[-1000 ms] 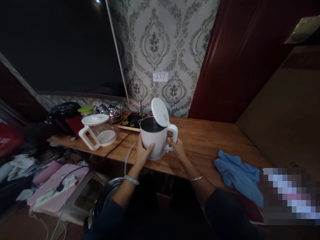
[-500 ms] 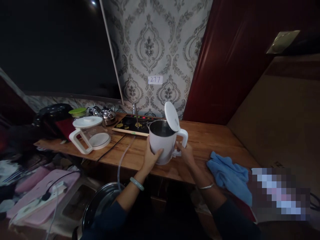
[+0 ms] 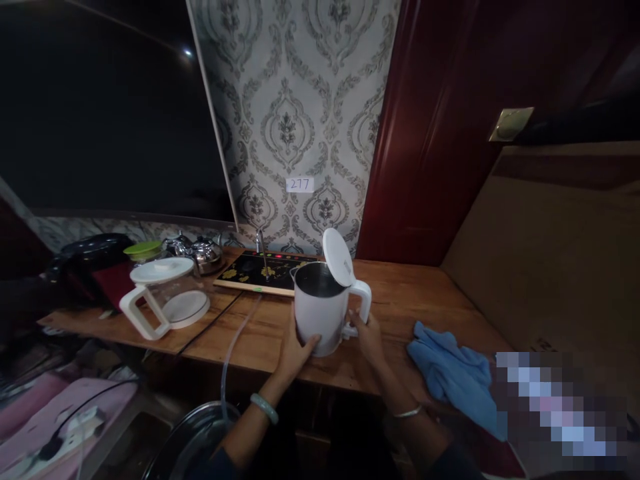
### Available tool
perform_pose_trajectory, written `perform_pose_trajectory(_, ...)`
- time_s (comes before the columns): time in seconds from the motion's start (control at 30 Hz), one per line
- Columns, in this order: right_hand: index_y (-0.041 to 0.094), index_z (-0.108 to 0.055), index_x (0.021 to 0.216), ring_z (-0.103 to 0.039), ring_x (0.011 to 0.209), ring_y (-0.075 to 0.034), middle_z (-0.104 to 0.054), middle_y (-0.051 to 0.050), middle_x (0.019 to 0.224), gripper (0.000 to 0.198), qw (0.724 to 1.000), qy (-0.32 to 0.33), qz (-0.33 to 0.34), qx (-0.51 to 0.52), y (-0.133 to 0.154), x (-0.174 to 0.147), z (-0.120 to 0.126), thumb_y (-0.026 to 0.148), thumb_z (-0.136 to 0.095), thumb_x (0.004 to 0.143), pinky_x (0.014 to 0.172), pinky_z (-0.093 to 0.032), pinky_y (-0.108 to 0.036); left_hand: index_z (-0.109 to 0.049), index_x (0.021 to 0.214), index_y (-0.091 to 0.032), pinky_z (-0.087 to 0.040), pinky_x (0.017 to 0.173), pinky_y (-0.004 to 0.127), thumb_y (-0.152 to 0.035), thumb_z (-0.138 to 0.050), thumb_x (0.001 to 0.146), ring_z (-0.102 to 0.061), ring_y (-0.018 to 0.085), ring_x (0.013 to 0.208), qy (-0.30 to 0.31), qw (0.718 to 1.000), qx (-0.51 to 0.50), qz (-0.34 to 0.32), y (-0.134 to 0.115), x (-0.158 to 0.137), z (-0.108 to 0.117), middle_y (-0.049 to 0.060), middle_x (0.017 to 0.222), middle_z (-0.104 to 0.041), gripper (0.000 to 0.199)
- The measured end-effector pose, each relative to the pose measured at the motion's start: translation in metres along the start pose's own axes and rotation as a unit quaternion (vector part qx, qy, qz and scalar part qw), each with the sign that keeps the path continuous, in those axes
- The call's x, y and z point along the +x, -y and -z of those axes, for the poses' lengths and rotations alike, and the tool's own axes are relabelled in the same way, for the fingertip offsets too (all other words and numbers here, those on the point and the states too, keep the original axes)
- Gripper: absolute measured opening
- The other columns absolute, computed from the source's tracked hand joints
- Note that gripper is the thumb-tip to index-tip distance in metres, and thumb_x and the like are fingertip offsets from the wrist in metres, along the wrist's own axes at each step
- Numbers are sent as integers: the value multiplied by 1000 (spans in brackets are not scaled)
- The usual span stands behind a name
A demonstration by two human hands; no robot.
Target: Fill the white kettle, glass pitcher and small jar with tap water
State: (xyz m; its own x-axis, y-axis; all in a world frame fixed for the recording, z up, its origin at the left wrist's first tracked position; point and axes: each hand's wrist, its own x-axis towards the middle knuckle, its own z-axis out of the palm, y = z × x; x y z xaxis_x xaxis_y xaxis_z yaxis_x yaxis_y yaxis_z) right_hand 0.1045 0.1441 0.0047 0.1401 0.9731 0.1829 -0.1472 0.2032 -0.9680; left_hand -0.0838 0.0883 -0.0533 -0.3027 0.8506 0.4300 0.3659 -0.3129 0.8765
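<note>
A white electric kettle with its lid raised stands upright between my hands, over the front part of the wooden table. My left hand is wrapped round the lower left side of its body, thumb across the front. At the lower end of the handle, my right hand is closed, its fingers partly hidden behind the handle. The inside of the kettle looks dark. Behind it lies a black tea stove panel with gold flowers, a lit red light and a thin metal spout.
On the left stand a glass pot with white lid and handle, a steel teapot and a black-and-red appliance. A clear hose runs down into a metal pot. A blue cloth lies at the right edge.
My view has tilted up and shifted slightly right, so everything sits lower in the picture. Both hands keep their hold on the kettle, whose lid stays raised.
</note>
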Motion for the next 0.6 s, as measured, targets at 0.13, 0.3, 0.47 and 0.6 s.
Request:
perform_pose_trajectory(0.13, 21, -61, 68, -54, 58, -16, -60, 1, 63, 51, 1000, 2, 1, 20, -8, -2, 1, 68, -78, 62, 56, -45, -29, -36, 155, -20, -31, 121, 57, -56, -73, 77, -43, 37, 145, 6, 1000, 24, 8, 14, -6, 2, 20, 155, -47, 94)
perform_pose_trajectory(0.3, 22, -61, 74, -54, 60, -16, -59, 2, 66, 44, 1000, 7, 12, 23, -11, -7, 3, 62, -78, 66, 57, -45, -29, -41, 152, -20, -37, 117, 58, -54, -75, 75, -49, 37, 141, -6, 1000, 23, 1, 12, -7, 1, 19, 149, -54, 91)
perform_pose_trajectory(0.47, 22, -59, 77, -55, 62, -16, -59, 3, 67, 42, 1000, 13, 9, 10, -16, -9, 7, 60, -76, 70, 58, -46, -28, -47, 148, -21, -40, 115, 55, -53, -76, 74, -54, 34, 135, 2, 1000, 23, 5, -4, -9, 1, 16, 142, -61, 86)
perform_pose_trajectory(0.6, 22, -57, 78, -54, 63, -15, -57, 3, 68, 42, 1000, 2, 23, -15, -20, -9, 10, 60, -75, 70, 61, -44, -28, -48, 147, -22, -40, 114, 55, -52, -78, 73, -53, 36, 136, -9, 999, 35, 5, -9, -11, 1, 15, 144, -60, 85)
